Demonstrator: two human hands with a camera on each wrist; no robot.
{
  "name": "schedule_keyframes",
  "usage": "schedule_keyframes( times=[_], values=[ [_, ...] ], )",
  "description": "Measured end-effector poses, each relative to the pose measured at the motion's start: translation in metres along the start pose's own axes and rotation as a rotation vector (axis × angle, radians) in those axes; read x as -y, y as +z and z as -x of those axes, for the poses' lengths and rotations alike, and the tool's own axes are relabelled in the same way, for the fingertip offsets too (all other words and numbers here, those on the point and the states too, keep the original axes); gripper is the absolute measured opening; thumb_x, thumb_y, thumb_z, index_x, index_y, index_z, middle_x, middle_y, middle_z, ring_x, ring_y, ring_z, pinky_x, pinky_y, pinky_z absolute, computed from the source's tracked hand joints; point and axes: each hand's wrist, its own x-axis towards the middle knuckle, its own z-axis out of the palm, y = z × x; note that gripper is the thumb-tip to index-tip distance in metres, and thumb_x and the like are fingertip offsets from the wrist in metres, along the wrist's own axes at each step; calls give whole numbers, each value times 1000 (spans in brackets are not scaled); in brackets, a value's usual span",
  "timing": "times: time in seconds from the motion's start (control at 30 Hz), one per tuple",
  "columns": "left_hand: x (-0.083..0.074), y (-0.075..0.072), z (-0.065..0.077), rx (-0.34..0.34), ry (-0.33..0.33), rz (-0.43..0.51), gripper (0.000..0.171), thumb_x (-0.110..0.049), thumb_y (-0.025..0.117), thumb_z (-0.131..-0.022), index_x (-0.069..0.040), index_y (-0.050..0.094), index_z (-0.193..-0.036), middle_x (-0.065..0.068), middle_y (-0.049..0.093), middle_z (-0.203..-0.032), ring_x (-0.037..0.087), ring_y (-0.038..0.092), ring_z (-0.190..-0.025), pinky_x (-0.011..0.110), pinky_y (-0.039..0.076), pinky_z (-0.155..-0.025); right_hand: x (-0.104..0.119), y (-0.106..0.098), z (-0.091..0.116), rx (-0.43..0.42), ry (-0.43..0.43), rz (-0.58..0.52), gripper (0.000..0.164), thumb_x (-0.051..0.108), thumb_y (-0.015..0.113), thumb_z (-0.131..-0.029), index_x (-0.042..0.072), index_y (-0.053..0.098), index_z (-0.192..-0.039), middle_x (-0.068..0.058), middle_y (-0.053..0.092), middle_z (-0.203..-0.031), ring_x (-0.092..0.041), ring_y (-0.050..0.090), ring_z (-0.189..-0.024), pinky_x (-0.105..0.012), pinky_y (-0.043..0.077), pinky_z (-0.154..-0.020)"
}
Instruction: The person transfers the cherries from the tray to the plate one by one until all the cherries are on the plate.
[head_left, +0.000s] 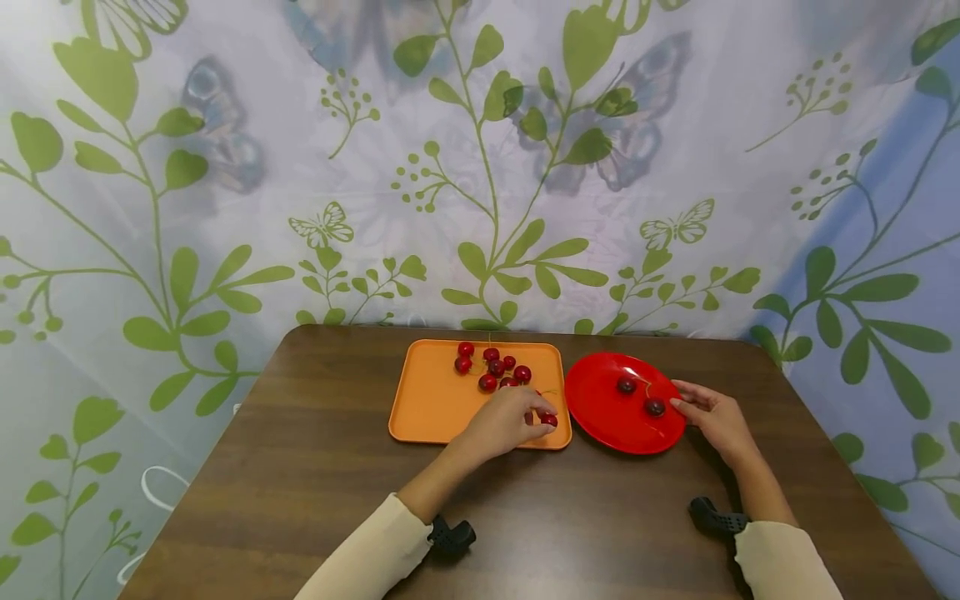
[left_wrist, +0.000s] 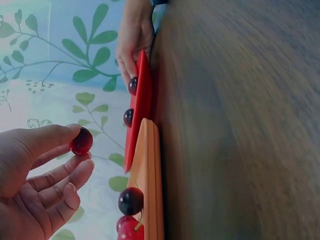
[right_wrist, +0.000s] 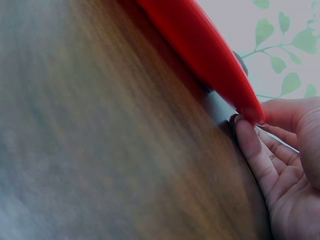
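Observation:
My left hand (head_left: 498,423) pinches a dark red cherry (left_wrist: 81,142) between thumb and fingertips, held up over the right end of the orange tray (head_left: 429,404). Several more cherries (head_left: 522,374) lie together on that tray, some with green stems, and the left hand hides part of them. At the right, a round red plate (head_left: 598,398) carries two darker cherries (head_left: 655,407). My right hand (head_left: 716,423) grips the plate's right rim, with the thumb on one side and fingers below in the right wrist view.
Tray and plate stand side by side near the back of a brown wooden table (head_left: 315,475). Behind it hangs a cloth (head_left: 360,192) printed with leaves and butterflies. Each wrist wears a black strap mount (head_left: 452,537) below a cream sleeve (head_left: 375,546).

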Motion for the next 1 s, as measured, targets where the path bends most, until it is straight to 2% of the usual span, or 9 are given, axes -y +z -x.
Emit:
schedule_keyframes(
  times=[0.13,0.3,0.4,0.6,0.8,1.0],
  values=[
    [-9,2,-4,-19,19,-13,21,-21,80,-90,-13,80,-109,-5,73,-91,13,64,-78,13,47,-65,-5,1,-1,-4,6,-6,59,31,67,-100,-2,51,-146,-10,68,-112,-1,66,-83,-23,57,-71],
    [-20,7,-12,-1,29,5,24,-21,79,-91,-11,79,-113,-1,73,-96,13,64,-81,12,46,-65,-6,3,-1,0,-8,-14,58,30,67,-100,-2,51,-146,-14,68,-113,-1,67,-84,-23,58,-71],
    [-25,13,-16,4,34,17,23,-21,79,-91,-11,79,-112,-1,72,-95,14,64,-82,12,45,-65,-4,5,0,2,-16,-25,57,29,67,-100,-2,52,-145,-14,68,-112,-1,67,-83,-23,58,-71],
    [-31,28,-28,-2,59,-22,20,-23,78,-92,-15,80,-110,-5,72,-95,15,64,-87,13,45,-73,-1,5,0,-1,-19,-33,57,28,67,-100,-3,52,-145,-9,70,-109,0,67,-82,-23,58,-71],
    [-39,43,-40,-4,39,-131,21,-31,77,-92,-24,80,-112,-11,68,-93,3,58,-81,11,41,-68,1,3,1,-6,-19,-39,56,28,68,-99,-4,53,-143,-8,70,-107,-1,68,-82,-23,58,-71],
    [-49,57,-51,3,48,-148,23,-32,76,-93,-26,80,-114,-15,68,-93,-2,56,-82,9,40,-65,0,1,1,-7,-9,-37,57,29,68,-99,-3,53,-144,-8,70,-108,0,67,-82,-22,58,-71]
  ],
)
